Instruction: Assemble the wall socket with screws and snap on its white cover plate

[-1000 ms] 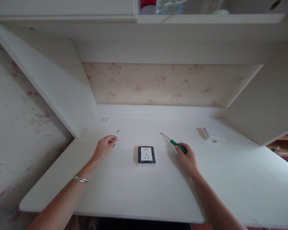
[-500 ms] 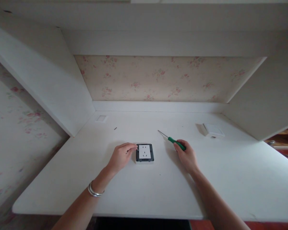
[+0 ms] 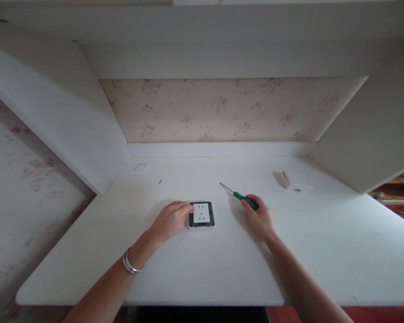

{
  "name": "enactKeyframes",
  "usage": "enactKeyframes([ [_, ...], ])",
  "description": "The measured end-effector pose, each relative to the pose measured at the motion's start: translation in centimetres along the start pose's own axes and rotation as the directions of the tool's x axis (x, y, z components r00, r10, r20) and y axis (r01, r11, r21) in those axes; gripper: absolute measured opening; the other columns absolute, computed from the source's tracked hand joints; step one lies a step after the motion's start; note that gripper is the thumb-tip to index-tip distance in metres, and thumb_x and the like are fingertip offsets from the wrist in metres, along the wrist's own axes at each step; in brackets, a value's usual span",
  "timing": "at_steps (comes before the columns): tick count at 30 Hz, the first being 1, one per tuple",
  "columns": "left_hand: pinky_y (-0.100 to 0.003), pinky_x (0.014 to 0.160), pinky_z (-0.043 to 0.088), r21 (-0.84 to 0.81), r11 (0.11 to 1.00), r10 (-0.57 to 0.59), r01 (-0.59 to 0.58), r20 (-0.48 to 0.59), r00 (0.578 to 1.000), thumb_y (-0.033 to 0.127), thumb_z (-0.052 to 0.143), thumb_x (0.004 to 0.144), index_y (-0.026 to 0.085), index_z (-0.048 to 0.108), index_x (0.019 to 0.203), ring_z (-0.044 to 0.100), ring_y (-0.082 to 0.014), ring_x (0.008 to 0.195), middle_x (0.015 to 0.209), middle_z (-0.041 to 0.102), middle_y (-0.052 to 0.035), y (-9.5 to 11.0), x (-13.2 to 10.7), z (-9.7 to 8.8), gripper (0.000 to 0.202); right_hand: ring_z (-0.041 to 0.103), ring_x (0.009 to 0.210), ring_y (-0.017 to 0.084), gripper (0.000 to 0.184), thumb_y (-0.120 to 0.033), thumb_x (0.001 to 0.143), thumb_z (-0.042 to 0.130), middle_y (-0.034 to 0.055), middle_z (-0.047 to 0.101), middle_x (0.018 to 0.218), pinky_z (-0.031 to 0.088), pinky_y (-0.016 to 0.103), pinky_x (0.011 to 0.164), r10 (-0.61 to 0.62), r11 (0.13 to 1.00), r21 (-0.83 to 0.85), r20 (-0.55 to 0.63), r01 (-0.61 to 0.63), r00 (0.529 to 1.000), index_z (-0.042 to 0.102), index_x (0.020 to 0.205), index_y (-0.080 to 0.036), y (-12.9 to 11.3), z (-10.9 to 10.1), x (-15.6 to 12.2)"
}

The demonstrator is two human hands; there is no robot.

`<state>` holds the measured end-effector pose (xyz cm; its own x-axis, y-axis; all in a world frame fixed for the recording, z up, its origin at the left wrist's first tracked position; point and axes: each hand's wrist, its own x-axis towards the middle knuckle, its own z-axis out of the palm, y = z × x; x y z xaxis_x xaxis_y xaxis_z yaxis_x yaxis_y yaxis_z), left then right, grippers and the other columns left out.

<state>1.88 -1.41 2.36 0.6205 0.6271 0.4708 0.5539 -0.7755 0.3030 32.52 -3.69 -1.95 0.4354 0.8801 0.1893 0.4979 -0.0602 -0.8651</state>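
Observation:
A wall socket with a white five-slot face and a dark grey frame sits face up on a pale box, in front of me on the white desk. At its left edge, my left hand is closed, fingertips over the frame's left screw hole. They pinch a tiny, thin piece, apparently a screw, mostly hidden now. To the right of the socket, my right hand is wrapped round the green handle of a screwdriver. Its metal shaft points to the far left, apart from the socket.
A white box-like piece lies at the back right, and a flat white square frame at the back left. Near that frame is a small dark stick-like bit. Side panels and an overhead shelf enclose the white desk.
The fingers of my left hand have shifted and lowered over the socket's left edge, hiding the small piece between them. My right hand holds the screwdriver much as before. The view has shifted slightly.

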Motion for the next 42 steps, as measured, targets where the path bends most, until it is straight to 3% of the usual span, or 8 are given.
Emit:
enactKeyframes([
  [14, -0.031, 0.076, 0.053, -0.031, 0.999, 0.017, -0.018, -0.029, 0.999, 0.005, 0.047, 0.087, 0.017, 0.065, 0.094, 0.064, -0.0173, 0.083, 0.090, 0.069, -0.0057, 0.17, -0.04, -0.06, 0.022, 0.057, 0.076, 0.021, 0.042, -0.053, 0.076, 0.055, 0.0040, 0.065, 0.086, 0.043, 0.035, 0.069, -0.019, 1.000, -0.018, 0.024, 0.020, 1.000, 0.061, 0.103, -0.022, 0.27, 0.04, 0.10],
  [24, -0.034, 0.077, 0.051, 0.153, 0.983, 0.084, -0.101, 0.110, 0.990, 0.001, 0.047, 0.084, 0.016, 0.064, 0.095, 0.063, -0.0197, 0.084, 0.088, 0.067, -0.0067, 0.36, 0.46, -0.54, 0.025, 0.059, 0.082, 0.023, 0.038, -0.049, 0.076, 0.056, 0.0058, 0.066, 0.089, 0.043, 0.037, 0.072, -0.014, 1.000, -0.022, 0.039, 0.015, 0.999, 0.061, 0.103, -0.023, 0.28, 0.01, 0.07],
  [34, -0.031, 0.076, 0.051, 0.114, 0.989, 0.078, -0.091, 0.118, 0.990, 0.009, 0.047, 0.088, 0.017, 0.063, 0.091, 0.061, -0.0179, 0.081, 0.083, 0.065, -0.0058, 0.44, 0.42, -0.49, 0.017, 0.060, 0.082, 0.025, 0.037, -0.051, 0.077, 0.055, 0.0066, 0.067, 0.090, 0.045, 0.040, 0.072, -0.042, 0.999, -0.023, 0.059, 0.043, 0.997, 0.061, 0.102, -0.024, 0.23, -0.04, 0.04],
  [42, -0.030, 0.076, 0.051, 0.110, 0.990, 0.073, -0.088, 0.140, 0.988, 0.002, 0.046, 0.085, 0.018, 0.065, 0.095, 0.061, -0.0175, 0.083, 0.087, 0.064, -0.0059, 0.30, 0.19, -0.25, 0.027, 0.061, 0.084, 0.025, 0.035, -0.049, 0.077, 0.056, 0.0059, 0.067, 0.091, 0.044, 0.040, 0.075, -0.040, 0.999, -0.030, 0.072, 0.042, 0.997, 0.061, 0.101, -0.024, -0.29, -0.20, -0.10],
])
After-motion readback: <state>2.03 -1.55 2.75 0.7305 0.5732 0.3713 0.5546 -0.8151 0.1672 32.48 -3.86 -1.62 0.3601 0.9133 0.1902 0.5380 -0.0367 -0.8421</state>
